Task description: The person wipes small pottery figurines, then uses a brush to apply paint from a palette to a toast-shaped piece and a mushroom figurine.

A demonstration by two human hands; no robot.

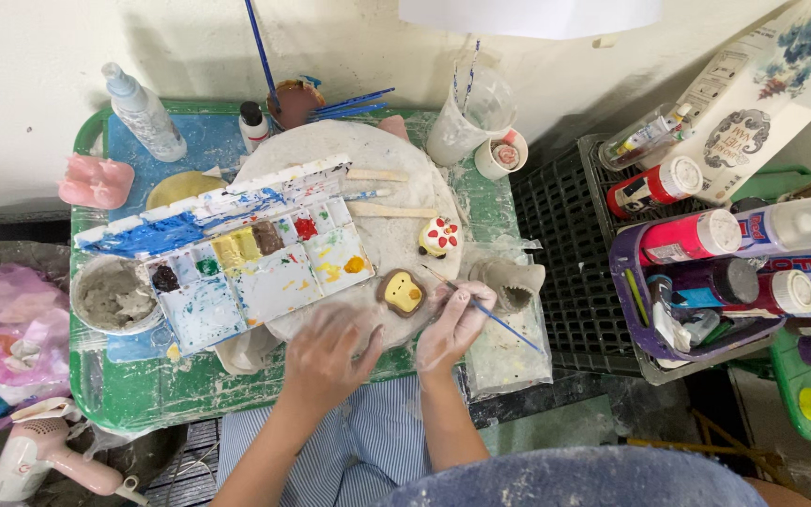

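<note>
The right hand pinched a thin blue-handled paintbrush, its tip at a small yellow-and-brown clay figure lying on the round white board. The left hand rested just beside the figure, fingers loosely spread, below the paint-smeared white plastic palette on the green worktop.

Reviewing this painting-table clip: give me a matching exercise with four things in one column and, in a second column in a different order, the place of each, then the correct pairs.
Things:
1. thin blue paintbrush
2. yellow-and-brown figurine
3. hair dryer
4. spray bottle

Places:
A. back left of the green tray, near the wall
B. on the floor, lower left
C. in the right hand
D. on the round board, just beyond the left hand

Pairs: 1-C, 2-D, 3-B, 4-A
</note>
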